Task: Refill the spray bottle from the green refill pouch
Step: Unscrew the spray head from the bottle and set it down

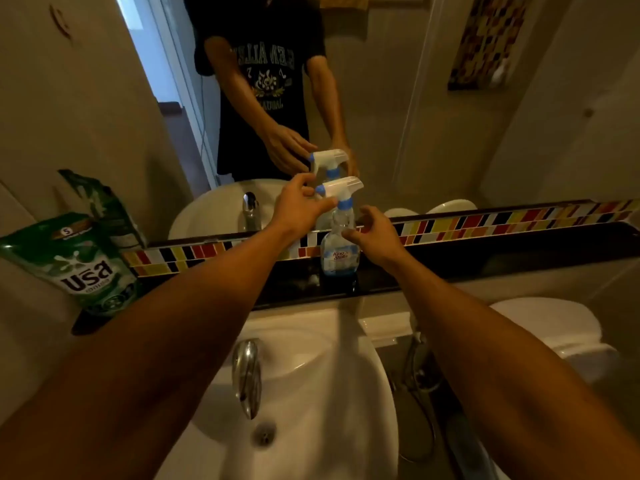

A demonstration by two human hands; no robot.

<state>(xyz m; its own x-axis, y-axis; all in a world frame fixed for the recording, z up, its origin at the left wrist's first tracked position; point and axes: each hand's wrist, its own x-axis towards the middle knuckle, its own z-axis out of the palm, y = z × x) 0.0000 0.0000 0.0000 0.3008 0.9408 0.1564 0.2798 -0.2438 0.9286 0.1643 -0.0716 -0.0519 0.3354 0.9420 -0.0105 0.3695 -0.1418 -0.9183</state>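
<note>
The clear spray bottle (pixel 341 251), with a white and blue trigger head, stands upright on the black shelf (pixel 485 261) under the mirror. My left hand (pixel 299 207) is at the rear of the trigger head, fingers spread around it and just touching. My right hand (pixel 375 239) is beside the bottle's neck on the right, fingers apart, thumb tip at the bottle's shoulder. The green refill pouch (pixel 86 265) leans upright at the shelf's far left end against the wall, apart from both hands.
A white sink (pixel 311 393) with a chrome tap (pixel 246 375) lies directly below my arms. A white toilet (pixel 554 327) sits to the right. The mirror (pixel 381 98) behind the shelf reflects the bottle and a person. A coloured tile strip (pixel 502 220) runs along the shelf's back.
</note>
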